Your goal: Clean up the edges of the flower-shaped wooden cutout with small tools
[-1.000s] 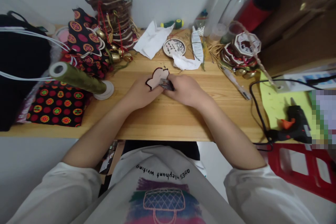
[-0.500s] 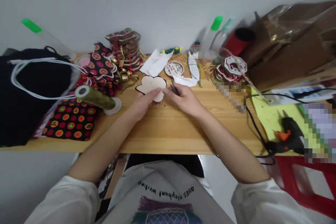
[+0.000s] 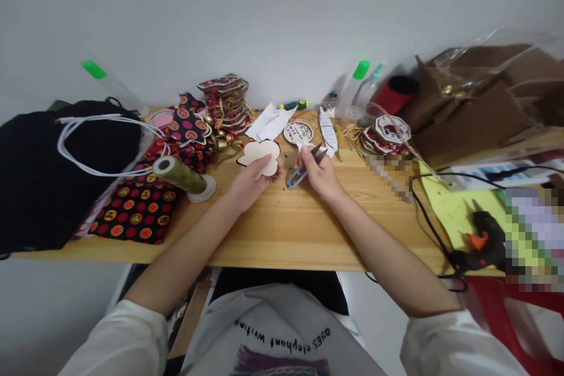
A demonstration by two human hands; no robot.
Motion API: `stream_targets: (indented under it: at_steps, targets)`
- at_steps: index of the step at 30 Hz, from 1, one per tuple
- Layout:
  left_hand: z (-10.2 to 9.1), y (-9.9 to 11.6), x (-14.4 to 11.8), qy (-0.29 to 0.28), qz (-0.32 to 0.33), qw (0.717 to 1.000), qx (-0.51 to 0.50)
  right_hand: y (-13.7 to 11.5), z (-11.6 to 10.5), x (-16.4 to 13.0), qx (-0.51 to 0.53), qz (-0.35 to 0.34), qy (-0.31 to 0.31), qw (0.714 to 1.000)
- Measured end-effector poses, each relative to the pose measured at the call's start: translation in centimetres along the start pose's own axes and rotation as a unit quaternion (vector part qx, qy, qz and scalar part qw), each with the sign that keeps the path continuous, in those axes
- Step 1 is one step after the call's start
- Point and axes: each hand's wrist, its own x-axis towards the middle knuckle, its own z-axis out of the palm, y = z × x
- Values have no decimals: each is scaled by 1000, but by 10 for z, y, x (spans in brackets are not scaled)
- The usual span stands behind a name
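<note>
Here, on cluttered wooden table by grey wall: left hand pinching cutout, right hand gripping snips.

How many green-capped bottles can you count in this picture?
2. One green-capped bottle lies tilted at the far left, behind the black bag; the other leans by the wall to the right of centre. More may be hidden in the clutter.

head view: worn above, aimed forward and down | near range | light wooden table seen mid-frame | grey wall filling upper frame
</note>
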Motion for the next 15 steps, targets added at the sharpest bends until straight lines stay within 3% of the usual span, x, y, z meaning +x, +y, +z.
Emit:
stream_targets:
  at_steps: [8, 15]
  targets:
    - [0, 3, 1, 34, -11, 998, -50, -12, 0, -5, 88, 90, 24, 992]
    - [0, 1, -1, 9, -11, 999, -34, -14, -4, -8, -136, -21, 53, 989]
